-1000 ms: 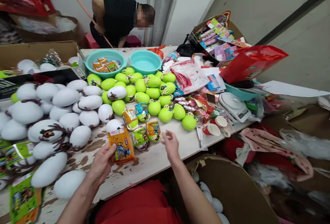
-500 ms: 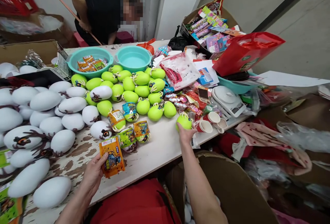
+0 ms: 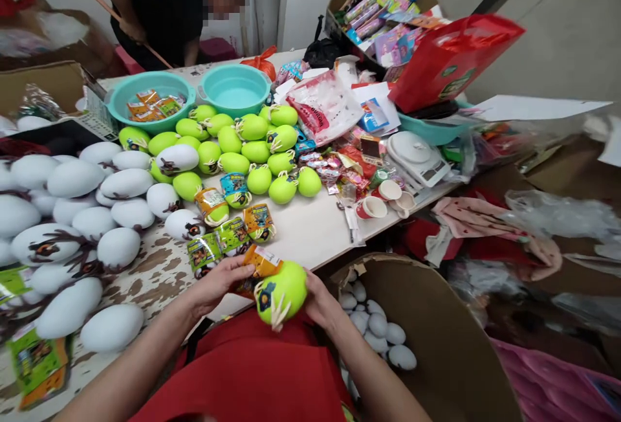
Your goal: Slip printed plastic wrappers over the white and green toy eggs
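Note:
A green toy egg (image 3: 283, 291) with claw marks sits in front of my chest, gripped from the right by my right hand (image 3: 319, 299). My left hand (image 3: 220, 283) is closed on an orange printed wrapper (image 3: 259, 261) that lies against the egg's left side. Just beyond my hands, several eggs in printed wrappers (image 3: 231, 235) lie on the white table (image 3: 310, 228). Farther back is a cluster of bare green eggs (image 3: 233, 147), and to the left a pile of white eggs (image 3: 72, 202).
Two teal basins (image 3: 235, 90) stand at the back. A scale (image 3: 417, 156), cups (image 3: 373, 207) and snack packets crowd the right side. A cardboard box (image 3: 436, 344) with white eggs stands at my right. A person in black bends behind the table.
My right hand reached out to a green egg at the table's right edge, took it and brought it back to my chest. My left hand carried the orange wrapper up against it.

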Motion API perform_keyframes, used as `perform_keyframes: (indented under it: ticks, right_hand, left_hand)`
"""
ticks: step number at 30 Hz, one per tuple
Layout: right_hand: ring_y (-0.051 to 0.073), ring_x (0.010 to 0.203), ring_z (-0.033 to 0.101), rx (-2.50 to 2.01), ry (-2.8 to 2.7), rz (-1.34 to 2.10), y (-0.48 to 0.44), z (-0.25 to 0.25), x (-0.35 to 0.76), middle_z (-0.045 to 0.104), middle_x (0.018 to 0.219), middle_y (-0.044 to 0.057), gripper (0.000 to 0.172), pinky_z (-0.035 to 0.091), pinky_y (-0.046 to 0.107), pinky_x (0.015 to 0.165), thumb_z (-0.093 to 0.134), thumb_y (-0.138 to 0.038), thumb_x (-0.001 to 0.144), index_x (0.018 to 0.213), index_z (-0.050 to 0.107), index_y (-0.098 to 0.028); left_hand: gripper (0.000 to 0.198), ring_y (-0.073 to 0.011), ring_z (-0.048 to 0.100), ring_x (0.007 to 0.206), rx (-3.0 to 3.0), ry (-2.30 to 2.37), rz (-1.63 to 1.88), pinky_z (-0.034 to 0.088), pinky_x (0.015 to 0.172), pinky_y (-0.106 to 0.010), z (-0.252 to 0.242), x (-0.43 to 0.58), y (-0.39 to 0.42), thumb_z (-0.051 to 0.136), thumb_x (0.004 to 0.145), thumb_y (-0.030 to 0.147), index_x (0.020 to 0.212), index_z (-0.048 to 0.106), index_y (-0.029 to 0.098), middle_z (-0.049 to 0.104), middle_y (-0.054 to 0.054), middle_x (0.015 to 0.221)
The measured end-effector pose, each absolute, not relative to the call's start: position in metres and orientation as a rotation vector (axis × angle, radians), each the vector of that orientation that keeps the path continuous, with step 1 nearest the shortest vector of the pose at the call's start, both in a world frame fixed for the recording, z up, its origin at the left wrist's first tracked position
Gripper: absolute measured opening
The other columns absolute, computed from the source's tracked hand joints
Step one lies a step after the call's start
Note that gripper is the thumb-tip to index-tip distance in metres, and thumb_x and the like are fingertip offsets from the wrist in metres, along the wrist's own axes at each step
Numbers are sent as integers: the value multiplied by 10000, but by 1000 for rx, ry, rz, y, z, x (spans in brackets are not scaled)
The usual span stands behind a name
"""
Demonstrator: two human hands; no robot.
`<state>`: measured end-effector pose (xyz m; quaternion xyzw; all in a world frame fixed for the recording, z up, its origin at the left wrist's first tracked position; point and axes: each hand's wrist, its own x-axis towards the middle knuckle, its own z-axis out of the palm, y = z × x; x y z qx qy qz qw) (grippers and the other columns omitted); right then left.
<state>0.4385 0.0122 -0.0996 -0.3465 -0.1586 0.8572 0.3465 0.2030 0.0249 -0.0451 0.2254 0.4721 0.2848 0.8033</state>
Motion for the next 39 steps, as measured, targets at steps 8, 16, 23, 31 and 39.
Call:
perform_keyframes:
  ticks: [8,16,23,31,39]
  right_hand:
    - [232,894,670,-963,-255,2290,2,-103,401,690,1046,77,600,535,385,825,801,-341,660,1183,546,-193]
    - [250,991,645,-947,-803,2540,31,-82,398,652,1148,104,683,522,366,856,820,-214,590,1201,519,-155]
    - [228,895,666,-952,-719,2384,15,-77,378,682,1078,90,626,532,358,832,812,-296,587,1141,556,-158]
    - [280,1069,614,-854,-584,2346,-15,-67,361,610,1231,103,816,496,434,921,849,-428,579,1273,462,-242]
    - [293,1059,616,-980,-664,2334,-22,-66,364,665,1128,115,589,476,449,946,810,-404,642,1135,594,-165]
  left_hand:
    - [372,-188,684,701,353,1115,659,538,726,-306,-54,177,38,831,605,349,877,731,116,749,-107,841]
    - [379,-162,621,591,609,1099,396,490,654,-295,-40,180,55,838,538,408,730,735,98,713,-65,683]
    - [451,-217,616,926,880,1280,869,458,850,-327,-26,171,32,706,713,489,1023,705,161,707,-89,1007]
    - [612,-238,641,846,663,1072,529,474,635,-278,-41,154,-18,743,669,499,1149,639,135,685,-149,1058]
    - [627,-291,597,1044,774,1059,665,487,836,-340,-41,158,-38,772,652,458,1181,613,159,656,-111,1162]
